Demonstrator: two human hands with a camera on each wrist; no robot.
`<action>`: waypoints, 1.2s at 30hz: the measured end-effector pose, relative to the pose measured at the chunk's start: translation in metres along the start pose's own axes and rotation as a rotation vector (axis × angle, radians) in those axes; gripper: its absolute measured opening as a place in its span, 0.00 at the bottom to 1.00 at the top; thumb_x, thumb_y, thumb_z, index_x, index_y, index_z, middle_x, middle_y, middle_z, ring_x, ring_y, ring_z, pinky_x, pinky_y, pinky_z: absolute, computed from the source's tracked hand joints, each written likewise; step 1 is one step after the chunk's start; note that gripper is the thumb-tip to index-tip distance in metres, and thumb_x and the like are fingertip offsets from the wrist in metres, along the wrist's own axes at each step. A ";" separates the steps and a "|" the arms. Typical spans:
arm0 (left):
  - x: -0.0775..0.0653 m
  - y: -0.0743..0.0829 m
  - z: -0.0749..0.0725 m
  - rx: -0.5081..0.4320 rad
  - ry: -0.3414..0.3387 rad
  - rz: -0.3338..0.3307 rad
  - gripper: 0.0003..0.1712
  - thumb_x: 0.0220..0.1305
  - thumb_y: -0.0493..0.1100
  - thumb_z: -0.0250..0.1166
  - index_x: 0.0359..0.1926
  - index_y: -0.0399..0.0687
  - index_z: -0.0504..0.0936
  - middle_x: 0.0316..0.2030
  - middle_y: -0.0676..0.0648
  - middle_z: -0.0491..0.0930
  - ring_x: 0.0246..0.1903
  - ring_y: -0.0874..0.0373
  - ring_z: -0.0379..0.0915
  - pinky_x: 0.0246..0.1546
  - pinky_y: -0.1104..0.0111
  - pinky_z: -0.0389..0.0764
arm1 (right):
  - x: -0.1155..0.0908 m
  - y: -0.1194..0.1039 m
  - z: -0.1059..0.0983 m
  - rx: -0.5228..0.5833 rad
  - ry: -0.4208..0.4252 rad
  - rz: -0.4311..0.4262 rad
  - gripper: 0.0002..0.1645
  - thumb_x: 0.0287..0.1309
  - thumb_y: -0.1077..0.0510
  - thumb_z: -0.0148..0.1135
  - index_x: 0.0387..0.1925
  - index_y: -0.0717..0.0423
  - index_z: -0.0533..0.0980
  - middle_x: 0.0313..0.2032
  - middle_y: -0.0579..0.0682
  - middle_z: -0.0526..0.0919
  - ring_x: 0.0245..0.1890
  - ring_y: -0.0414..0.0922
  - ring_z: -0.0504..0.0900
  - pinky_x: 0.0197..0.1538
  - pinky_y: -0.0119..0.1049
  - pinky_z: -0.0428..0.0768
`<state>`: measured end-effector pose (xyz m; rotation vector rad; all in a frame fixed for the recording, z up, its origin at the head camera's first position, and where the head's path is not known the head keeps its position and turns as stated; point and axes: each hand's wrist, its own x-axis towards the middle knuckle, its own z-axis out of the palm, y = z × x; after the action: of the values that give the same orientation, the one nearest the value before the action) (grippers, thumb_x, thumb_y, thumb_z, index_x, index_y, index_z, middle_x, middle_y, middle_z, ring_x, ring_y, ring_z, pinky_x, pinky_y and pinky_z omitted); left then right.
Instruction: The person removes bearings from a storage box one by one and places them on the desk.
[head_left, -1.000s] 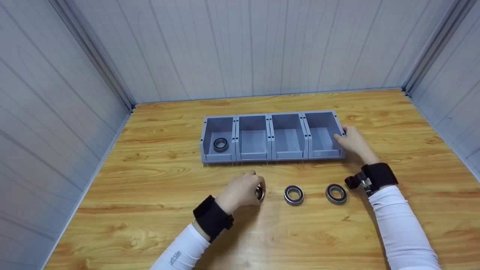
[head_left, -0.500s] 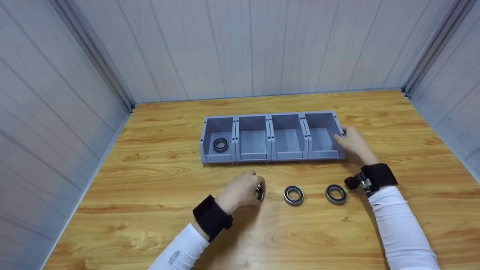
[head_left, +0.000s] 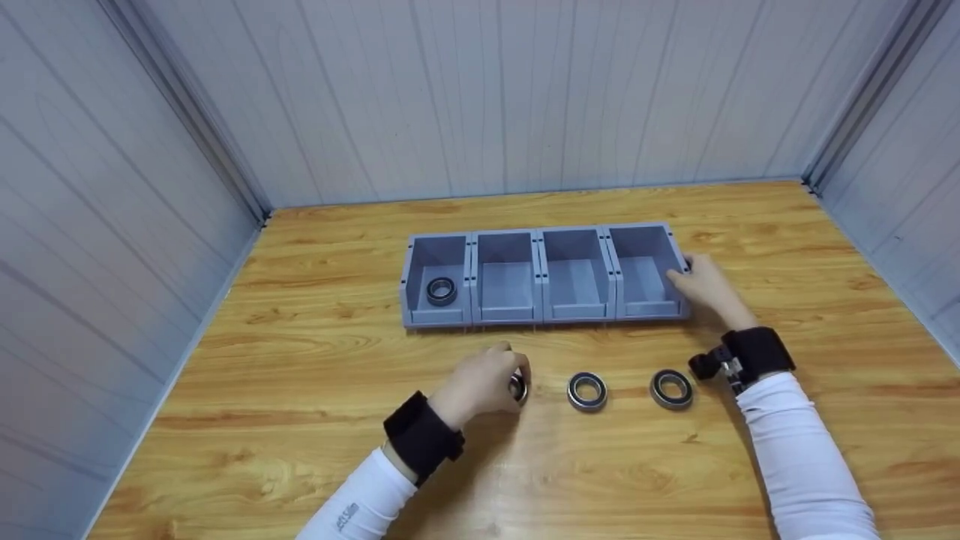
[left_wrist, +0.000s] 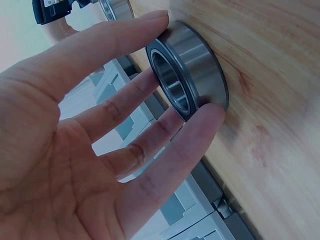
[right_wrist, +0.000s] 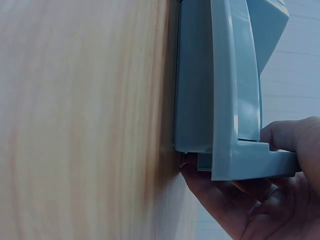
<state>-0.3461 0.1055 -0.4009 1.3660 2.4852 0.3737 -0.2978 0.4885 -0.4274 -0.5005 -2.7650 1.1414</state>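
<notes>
My left hand [head_left: 484,379] pinches a steel bearing [left_wrist: 192,70] between thumb and fingers; the bearing rests on the wooden table. In the left wrist view its black-sealed face is turned toward the palm. At the right end of a row of joined grey bins, my right hand [head_left: 709,285] grips the side wall of the rightmost bin [right_wrist: 225,95], thumb over the rim and fingers outside. A bearing [head_left: 587,391] lies flat to the right of the left hand. Another bearing [head_left: 672,388] lies farther right, near the right wrist.
Inside the leftmost bin [head_left: 420,315] lies a bearing [head_left: 442,290]. The two middle bins hold nothing visible. Pale panel walls [head_left: 525,97] enclose the wooden table [head_left: 315,390] at the back and both sides.
</notes>
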 end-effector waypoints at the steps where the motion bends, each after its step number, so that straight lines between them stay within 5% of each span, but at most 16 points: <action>1: 0.000 0.000 0.000 -0.005 -0.001 0.000 0.18 0.43 0.34 0.78 0.40 0.48 0.88 0.41 0.44 0.82 0.42 0.52 0.77 0.44 0.60 0.83 | 0.000 0.000 0.000 -0.001 0.003 -0.001 0.26 0.70 0.62 0.50 0.61 0.79 0.71 0.41 0.71 0.82 0.26 0.37 0.73 0.30 0.26 0.74; 15: -0.006 0.000 -0.008 -0.045 0.003 -0.003 0.19 0.49 0.32 0.75 0.45 0.43 0.87 0.44 0.41 0.83 0.42 0.50 0.81 0.42 0.60 0.84 | 0.001 0.000 0.000 -0.013 0.003 -0.009 0.28 0.71 0.62 0.50 0.64 0.79 0.68 0.47 0.76 0.81 0.27 0.35 0.74 0.33 0.24 0.74; 23: -0.010 -0.002 -0.014 -0.038 0.025 0.001 0.16 0.52 0.32 0.72 0.45 0.42 0.86 0.43 0.41 0.84 0.41 0.48 0.81 0.43 0.56 0.84 | 0.001 0.001 0.000 -0.007 0.006 -0.014 0.27 0.70 0.62 0.51 0.62 0.80 0.70 0.41 0.71 0.81 0.24 0.35 0.72 0.31 0.25 0.74; 36: -0.019 -0.007 -0.030 -0.027 0.049 -0.001 0.19 0.55 0.40 0.77 0.48 0.39 0.85 0.44 0.39 0.83 0.43 0.46 0.80 0.47 0.51 0.83 | 0.001 0.002 -0.001 -0.014 0.007 -0.025 0.27 0.70 0.62 0.51 0.62 0.81 0.69 0.48 0.79 0.80 0.29 0.36 0.75 0.33 0.24 0.74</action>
<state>-0.3521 0.0828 -0.3736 1.3610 2.5099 0.4444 -0.2979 0.4903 -0.4280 -0.4697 -2.7671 1.1138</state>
